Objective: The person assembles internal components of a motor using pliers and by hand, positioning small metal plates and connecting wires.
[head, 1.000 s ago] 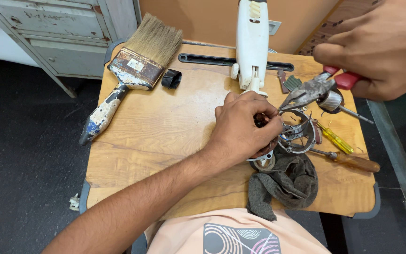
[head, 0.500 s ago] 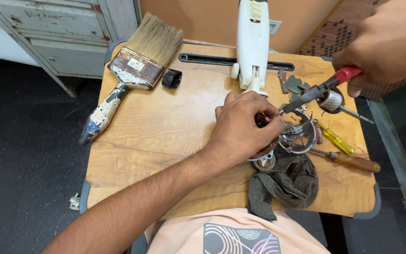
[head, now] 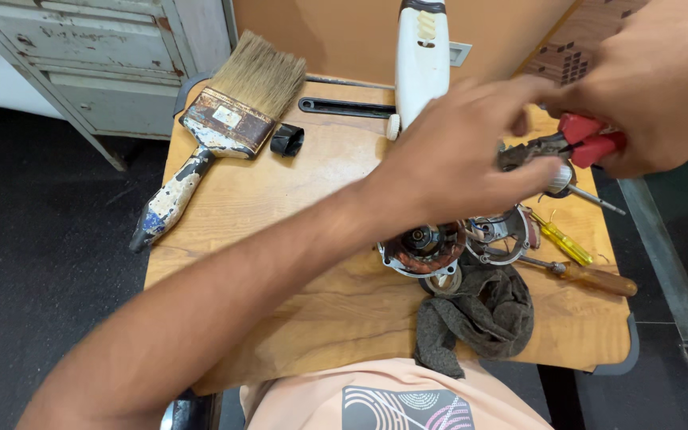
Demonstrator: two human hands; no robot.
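Dark floor all around, and at centre a small wooden work table (head: 280, 231) crowded with tools. Up at one o'clock the right hand (head: 662, 80) is closed tight on the red-handled pliers (head: 571, 143), whose grey nose points toward nine o'clock. The left hand (head: 459, 155) reaches across, fingers spread and blurred, fingertips at the pliers' nose; whether they pinch anything, I cannot tell. Just below it, at five o'clock from the left hand, the round motor part with copper windings (head: 422, 248) sits on the table, touching a silver metal housing (head: 503, 235) at its three o'clock. A crumpled dark grey rag (head: 479, 314) lies at six o'clock of the motor. Yellow-handled screwdriver (head: 564, 243) and wooden-handled screwdriver (head: 591, 277) lie at three o'clock. Wide paint-spattered brush (head: 216, 135) rests at ten o'clock, white plastic tool body (head: 421, 64) at twelve.
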